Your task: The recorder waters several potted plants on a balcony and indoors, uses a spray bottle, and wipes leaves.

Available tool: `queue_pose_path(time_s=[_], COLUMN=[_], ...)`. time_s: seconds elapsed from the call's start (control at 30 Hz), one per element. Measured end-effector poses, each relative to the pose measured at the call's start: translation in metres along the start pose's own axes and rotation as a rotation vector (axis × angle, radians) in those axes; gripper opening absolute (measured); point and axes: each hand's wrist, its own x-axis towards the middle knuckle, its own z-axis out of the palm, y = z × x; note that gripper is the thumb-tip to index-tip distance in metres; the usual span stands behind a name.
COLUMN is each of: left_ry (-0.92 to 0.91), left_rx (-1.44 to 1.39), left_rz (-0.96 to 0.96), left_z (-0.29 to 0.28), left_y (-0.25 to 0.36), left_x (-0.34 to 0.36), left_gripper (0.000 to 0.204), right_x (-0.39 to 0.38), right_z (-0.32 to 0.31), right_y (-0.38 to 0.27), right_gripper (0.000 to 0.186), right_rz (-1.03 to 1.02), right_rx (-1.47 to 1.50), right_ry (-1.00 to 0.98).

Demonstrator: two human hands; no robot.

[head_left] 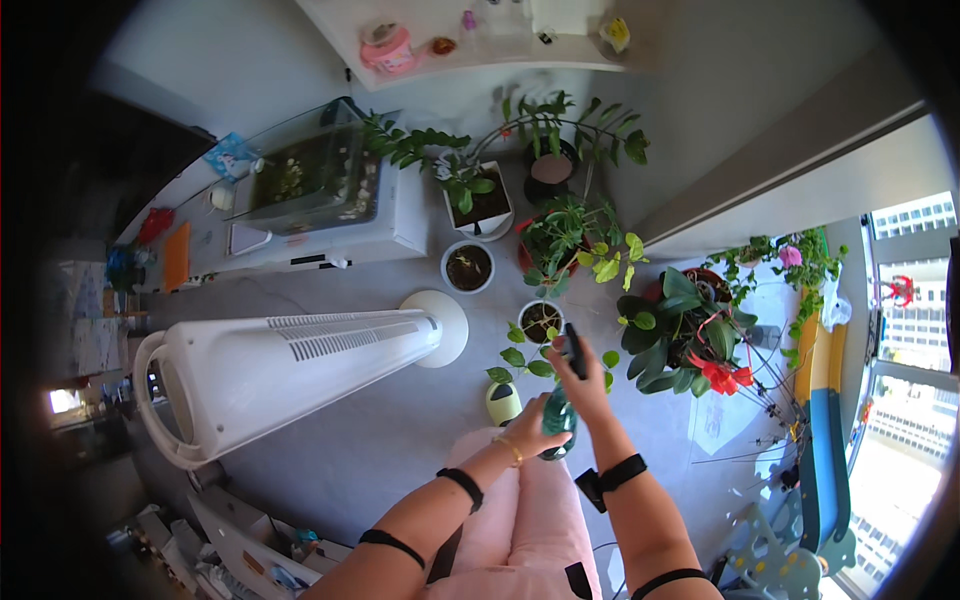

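Note:
A green, see-through spray bottle [560,440] with a black spray head stands upright between my hands, in front of my knees. My left hand [532,428] wraps round the bottle's body. Higher up, my right hand [588,388] is closed about the black head; its fingers partly hide the trigger. Just beyond the hands is a small white pot [524,312] of dark soil, with a leafy green plant [513,357] trailing toward me. My right forearm and hand cover some of those leaves. A pale green slipper [503,405] shows on a foot beside my left hand.
Potted plants crowd the far side, including a grey-white pot [446,277] and a square white planter [510,190]. A red-flowered plant [722,374] stands right. Left leans a tall white tower appliance [250,375], near a glass tank [310,180]. A slide [822,470] borders the window.

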Motion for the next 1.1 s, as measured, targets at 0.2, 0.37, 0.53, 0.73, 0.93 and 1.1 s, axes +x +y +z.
queue_pose_path(time_s=[0.2, 0.37, 0.53, 0.73, 0.93, 1.1], left_ry=[0.271, 0.29, 0.182, 0.102, 0.247, 0.384], left_rx=[-0.116, -0.116, -0.222, -0.305, -0.305, -0.271], left_rz=[0.071, 0.085, -0.006, -0.077, -0.019, -0.02], left_z=[-0.055, -0.1, -0.138, -0.165, -0.18, -0.232], left_y=[0.024, 0.008, 0.004, -0.022, -0.034, -0.007], left_x=[-0.002, 0.045, 0.075, 0.092, 0.11, 0.128], left_gripper=[0.06, 0.06, 0.078, 0.081, 0.067, 0.069], right_x=[0.018, 0.082, 0.128, 0.162, 0.178, 0.207], right_z=[0.065, 0.105, 0.138, 0.171, 0.194, 0.224], right_y=[-0.059, -0.072, -0.071, -0.067, -0.078, -0.104], right_gripper=[0.024, 0.027, 0.033, 0.034, 0.035, 0.035], right_rz=[-0.071, -0.202, -0.124, 0.06, -0.079, -0.26], right_rx=[-0.077, -0.278, -0.313, -0.501, -0.451, -0.347], right_ry=[-0.074, 0.041, -0.006, 0.066, 0.014, -0.053])
